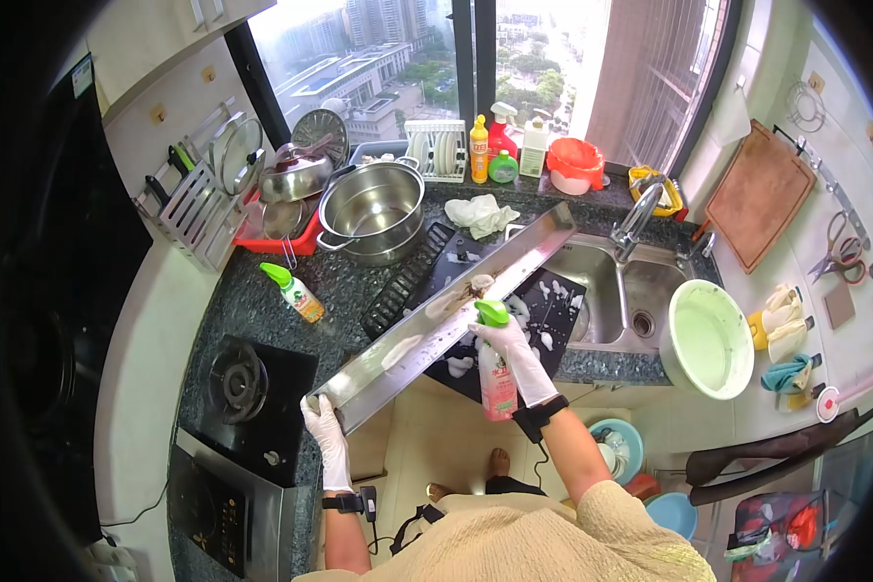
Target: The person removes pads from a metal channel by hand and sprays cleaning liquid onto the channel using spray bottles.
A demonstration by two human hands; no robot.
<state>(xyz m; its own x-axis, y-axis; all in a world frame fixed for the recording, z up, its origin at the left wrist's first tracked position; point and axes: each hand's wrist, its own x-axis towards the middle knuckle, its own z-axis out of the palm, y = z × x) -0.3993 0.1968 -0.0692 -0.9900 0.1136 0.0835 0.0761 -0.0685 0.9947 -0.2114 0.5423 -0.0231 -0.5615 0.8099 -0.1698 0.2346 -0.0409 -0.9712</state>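
Observation:
My gloved left hand point(328, 436) grips the lower left end of a long, stained metal trough point(403, 354), which slants up to the right towards the sink. White foam and brown grime show inside it. My gloved right hand point(516, 357) is closed around a spray bottle point(498, 393) with a green head and a pink label, in front of the trough. Beneath the trough lies a black panel point(565, 308) spotted with foam, partly hidden. A black slatted grate point(398, 296) lies on the counter behind the trough's left half.
The double sink point(592, 281) and a pale green basin point(710, 339) are on the right. A steel pot point(373, 218), a second green-capped bottle point(296, 293) and a gas burner point(238, 380) are on the left. Cleaning bottles point(479, 150) line the windowsill. A blue tub point(630, 441) stands below.

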